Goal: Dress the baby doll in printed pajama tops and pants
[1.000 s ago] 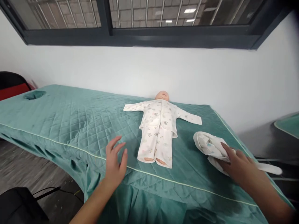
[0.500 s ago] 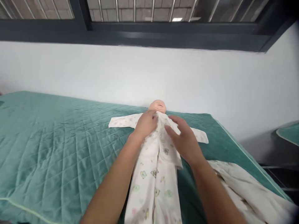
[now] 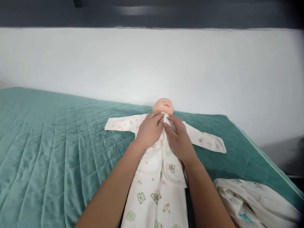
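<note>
A baby doll [image 3: 163,106] lies on its back, head toward the wall. It wears a white long-sleeved baby shirt [image 3: 205,139] printed with small animals, and matching pants [image 3: 156,202]. My left hand [image 3: 150,129] rests on the chest just under the chin, its fingers closed on the shirt's front edge by the collar. Opposite it, my right hand [image 3: 179,137] has thumb and forefinger at the other side of the same front opening. The fingertips of both hands nearly meet. A button shows lower down the shirt front. Both sleeves lie spread outward.
A green quilted cover [image 3: 71,152] lies under the doll. At the lower right is a crumpled white printed cloth [image 3: 261,202]. A white wall [image 3: 152,69] rises behind the doll's head, with a dark frame [image 3: 152,14] above.
My hands have come closer together at the collar, the right one moving in onto the shirt front. The view has tilted down and nearer, and the right sleeve shows more fully.
</note>
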Available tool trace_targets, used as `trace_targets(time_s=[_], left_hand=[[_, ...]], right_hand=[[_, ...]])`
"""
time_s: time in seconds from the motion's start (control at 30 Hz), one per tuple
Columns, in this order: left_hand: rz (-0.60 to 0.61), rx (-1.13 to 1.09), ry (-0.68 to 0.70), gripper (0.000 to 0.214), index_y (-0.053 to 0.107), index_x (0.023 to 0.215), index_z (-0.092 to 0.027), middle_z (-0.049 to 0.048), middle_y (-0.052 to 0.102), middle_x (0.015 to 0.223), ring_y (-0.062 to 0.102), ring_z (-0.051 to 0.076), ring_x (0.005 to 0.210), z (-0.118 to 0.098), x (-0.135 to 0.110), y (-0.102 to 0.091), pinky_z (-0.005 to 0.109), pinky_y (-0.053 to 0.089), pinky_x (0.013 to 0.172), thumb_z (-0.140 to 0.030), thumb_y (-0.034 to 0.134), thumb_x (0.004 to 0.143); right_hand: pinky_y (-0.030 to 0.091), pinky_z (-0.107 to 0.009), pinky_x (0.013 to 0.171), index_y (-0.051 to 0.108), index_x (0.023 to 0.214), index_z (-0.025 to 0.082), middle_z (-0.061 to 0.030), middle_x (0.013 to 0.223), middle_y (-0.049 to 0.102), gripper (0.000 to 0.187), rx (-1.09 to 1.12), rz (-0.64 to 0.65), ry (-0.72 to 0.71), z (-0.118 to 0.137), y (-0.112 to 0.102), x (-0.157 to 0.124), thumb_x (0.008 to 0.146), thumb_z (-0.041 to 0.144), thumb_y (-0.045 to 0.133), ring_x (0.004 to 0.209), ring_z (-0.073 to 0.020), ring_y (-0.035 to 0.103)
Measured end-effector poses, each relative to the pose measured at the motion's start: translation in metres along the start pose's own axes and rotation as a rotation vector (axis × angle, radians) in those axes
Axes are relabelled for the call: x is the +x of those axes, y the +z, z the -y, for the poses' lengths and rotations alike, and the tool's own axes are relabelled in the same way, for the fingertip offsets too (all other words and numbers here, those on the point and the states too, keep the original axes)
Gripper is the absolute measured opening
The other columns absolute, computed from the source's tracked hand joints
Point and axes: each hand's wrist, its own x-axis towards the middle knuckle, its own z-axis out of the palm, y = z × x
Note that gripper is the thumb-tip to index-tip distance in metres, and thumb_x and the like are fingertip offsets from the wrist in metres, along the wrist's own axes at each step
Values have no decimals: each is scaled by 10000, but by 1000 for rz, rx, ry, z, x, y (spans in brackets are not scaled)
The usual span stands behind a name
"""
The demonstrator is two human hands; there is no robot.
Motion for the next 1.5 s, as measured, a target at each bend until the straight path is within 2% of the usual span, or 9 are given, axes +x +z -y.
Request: trace_targets(time_s=[0.3, 0.53, 0.6, 0.7, 0.83, 1.07, 1.3, 1.5], left_hand=[[12, 19, 37, 427, 630, 1313, -230, 48, 568, 1451, 489, 235, 1366, 0, -2, -1, 423, 400, 1165, -200, 356, 988], [8, -21, 64, 428, 641, 1305, -234, 49, 592, 1413, 506, 216, 1338, 1, -1, -2, 397, 388, 1160, -172, 374, 977], [-24, -70, 68, 378, 669, 1247, -234, 46, 632, 1355, 535, 206, 1302, 1, -2, -2, 375, 404, 1141, -185, 411, 975], [-80, -127, 46, 258, 709, 1104, -239, 36, 678, 1263, 580, 206, 1235, -1, -4, -3, 361, 439, 1096, -222, 498, 957], [-97, -143, 48, 192, 721, 987, -235, 33, 696, 1227, 574, 206, 1254, -4, -14, -5, 374, 420, 1118, -214, 535, 940], [-53, -218, -14, 216, 736, 1061, -276, 14, 625, 1386, 504, 203, 1352, -7, -34, -12, 397, 429, 1143, -221, 575, 929], [-45, -270, -47, 201, 747, 1045, -277, 17, 624, 1378, 501, 198, 1350, -8, -32, -12, 346, 485, 1088, -232, 592, 926], [-47, -282, -50, 187, 742, 1056, -267, 27, 623, 1376, 492, 198, 1356, -6, -32, -12, 355, 473, 1096, -284, 608, 927]], right_hand=[[318, -513, 1167, 626, 1184, 275, -65, 1401, 583, 340, 22, 15, -21, -4, 1, 1, 922, 470, 527, 1354, -261, 469], [288, -512, 1188, 654, 1247, 289, -62, 1450, 557, 396, 0, 60, -62, -7, -1, 3, 974, 496, 455, 1395, -259, 430], [300, -492, 1185, 661, 1222, 290, -53, 1414, 589, 367, 58, 38, -55, -5, -3, 0, 980, 465, 448, 1365, -245, 468], [330, -474, 1173, 666, 1160, 272, -48, 1359, 630, 299, 159, -52, 32, -3, -5, -9, 934, 420, 537, 1314, -238, 525], [341, -468, 1171, 668, 1109, 264, -46, 1370, 626, 266, 208, -118, 95, 0, -7, -23, 864, 359, 628, 1325, -236, 525], [395, -469, 1120, 719, 933, 254, -51, 1319, 658, 126, 211, -165, 47, 6, -7, -28, 869, 294, 619, 1290, -245, 556], [450, -463, 1061, 757, 877, 257, -50, 1297, 672, 132, 201, -190, 58, 10, -6, -30, 866, 312, 638, 1253, -263, 581], [427, -484, 1098, 775, 873, 259, -48, 1292, 681, 148, 169, -187, 46, 12, -7, -31, 871, 329, 644, 1246, -265, 589]])
